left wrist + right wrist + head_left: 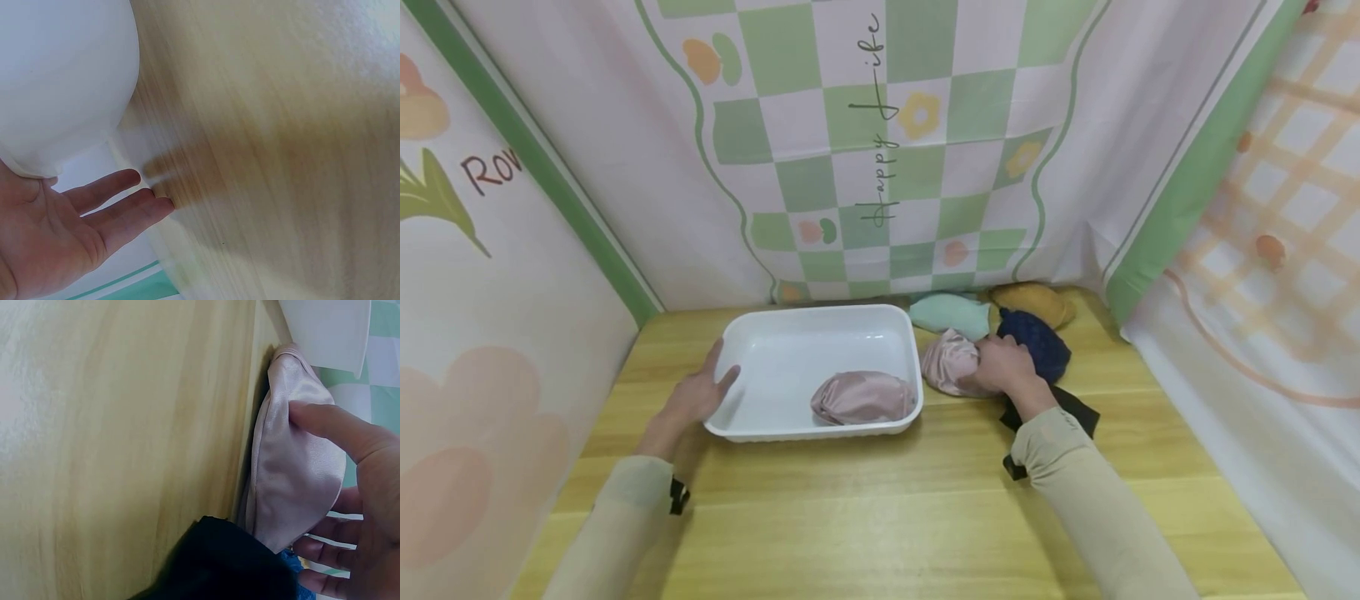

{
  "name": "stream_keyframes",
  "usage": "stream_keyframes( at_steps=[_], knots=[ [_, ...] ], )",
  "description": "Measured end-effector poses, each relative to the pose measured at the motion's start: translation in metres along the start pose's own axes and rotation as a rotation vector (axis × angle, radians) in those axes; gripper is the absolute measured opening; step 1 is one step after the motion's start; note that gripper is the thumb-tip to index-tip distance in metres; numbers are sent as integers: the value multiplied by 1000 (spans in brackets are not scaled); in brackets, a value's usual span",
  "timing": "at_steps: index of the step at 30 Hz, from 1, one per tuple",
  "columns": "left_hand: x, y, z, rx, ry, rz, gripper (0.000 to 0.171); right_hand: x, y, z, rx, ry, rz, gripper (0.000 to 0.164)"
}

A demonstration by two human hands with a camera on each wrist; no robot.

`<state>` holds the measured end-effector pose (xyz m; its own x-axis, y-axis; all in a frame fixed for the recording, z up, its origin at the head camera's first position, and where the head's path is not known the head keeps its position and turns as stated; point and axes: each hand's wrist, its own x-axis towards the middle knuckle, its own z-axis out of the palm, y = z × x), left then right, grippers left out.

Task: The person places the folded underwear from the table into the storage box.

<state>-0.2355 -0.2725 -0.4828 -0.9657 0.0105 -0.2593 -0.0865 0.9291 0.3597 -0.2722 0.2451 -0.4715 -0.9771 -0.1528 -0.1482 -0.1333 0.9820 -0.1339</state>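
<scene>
My left hand (696, 393) rests at the left end of a white plastic tray (767, 367), its thumb over the rim. In the left wrist view, several of its fingers (128, 219) extend nearly straight beside the tray's outer wall. Inside the tray, at the front right, lies a soft bundle of pink satin cloth (861, 398). Just right of the tray, my right hand (1003, 364) pinches a second pink satin bundle (951, 362). In the right wrist view, the thumb presses into its shiny surface (303, 469), with the other fingers partly hidden behind it.
Behind and beside the right hand lie a mint cloth bundle (951, 315), a mustard one (1033, 304) and a navy one (1037, 346). A black cloth piece (1075, 408) sits partly under the right wrist. Printed curtains (925, 167) enclose the wooden table (850, 517).
</scene>
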Motion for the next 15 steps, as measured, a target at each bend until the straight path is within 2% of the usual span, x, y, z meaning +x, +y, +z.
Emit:
stream_keyframes(
  at_steps=[9,15],
  knots=[
    [0,0,-1,8,10,6,86,3,1,8,12,8,-7,73],
    [-1,1,-1,5,5,5,86,4,-1,9,-5,20,-38,65]
  ],
)
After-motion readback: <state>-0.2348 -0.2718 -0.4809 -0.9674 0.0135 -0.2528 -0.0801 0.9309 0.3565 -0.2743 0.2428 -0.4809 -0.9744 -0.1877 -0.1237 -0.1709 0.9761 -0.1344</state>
